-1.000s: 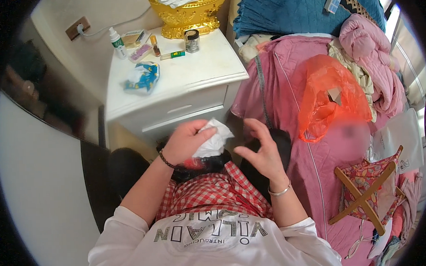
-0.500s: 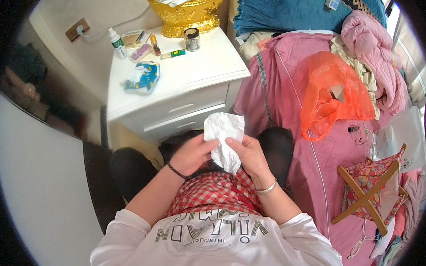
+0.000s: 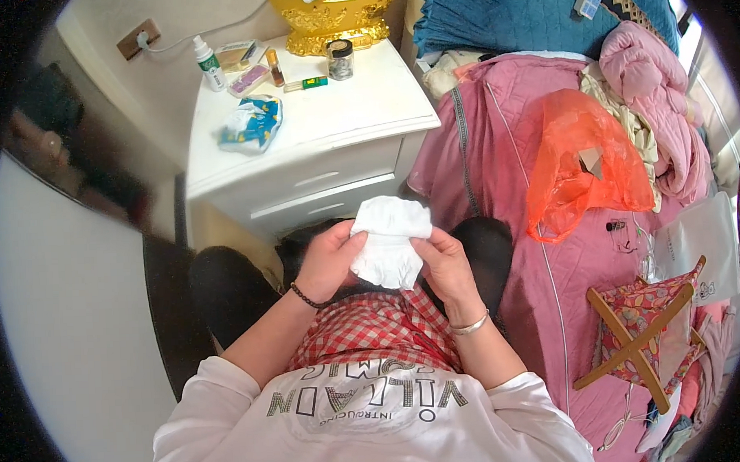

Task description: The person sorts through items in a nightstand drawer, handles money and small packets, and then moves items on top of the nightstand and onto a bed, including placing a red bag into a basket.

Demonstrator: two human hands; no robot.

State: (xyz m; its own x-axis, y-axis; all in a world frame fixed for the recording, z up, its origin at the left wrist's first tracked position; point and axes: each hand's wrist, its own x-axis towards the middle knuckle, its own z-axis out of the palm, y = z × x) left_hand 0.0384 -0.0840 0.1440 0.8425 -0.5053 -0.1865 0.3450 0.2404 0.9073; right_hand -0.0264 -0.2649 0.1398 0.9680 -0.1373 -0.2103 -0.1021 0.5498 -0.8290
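A small, soft white cloth (image 3: 389,242) is stretched between my two hands above my lap, its upper part folded over in a band. My left hand (image 3: 330,257) pinches its left edge between thumb and fingers. On the opposite edge my right hand (image 3: 449,265) grips it the same way, thumb on top. Whether it is a plain cloth or a small garment cannot be told. Beneath it lies my red and white checked clothing (image 3: 365,329).
Ahead stands a white nightstand (image 3: 342,122) with a gold ornate bowl (image 3: 330,20), a spray bottle (image 3: 208,65), a lidded jar (image 3: 340,61) and a blue-and-white packet (image 3: 252,123). Right, a pink-covered bed (image 3: 519,307) bears an orange plastic bag (image 3: 584,183) and a wooden-framed folding stool (image 3: 639,340).
The white cloth has been spread wider and flatter, with its top now folded into a band. My left hand has moved to its left edge, my right hand slightly right.
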